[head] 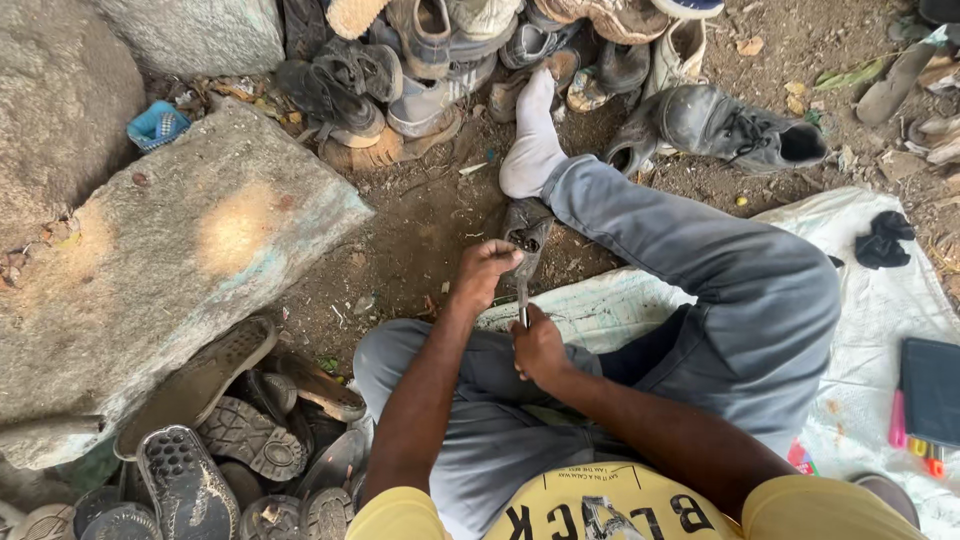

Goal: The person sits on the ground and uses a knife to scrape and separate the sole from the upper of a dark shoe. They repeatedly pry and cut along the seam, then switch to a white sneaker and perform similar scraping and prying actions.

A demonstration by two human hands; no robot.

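I sit on the ground with one leg stretched out, foot in a white sock (530,140). My left hand (482,272) grips a worn dark shoe (527,228) that rests sole-up on the dirt by my knee. My right hand (538,348) is closed around the handle of a thin metal tool (522,296), whose tip points up at the shoe's heel. Both hands are close together above my grey trousers (740,290).
A large flat stone (170,260) lies to the left. Several loose soles (220,440) are heaped at lower left. A pile of old shoes (440,60) sits ahead, with a black shoe (740,125) at upper right. A white sack cloth (880,320) holds a dark case (932,388) and markers.
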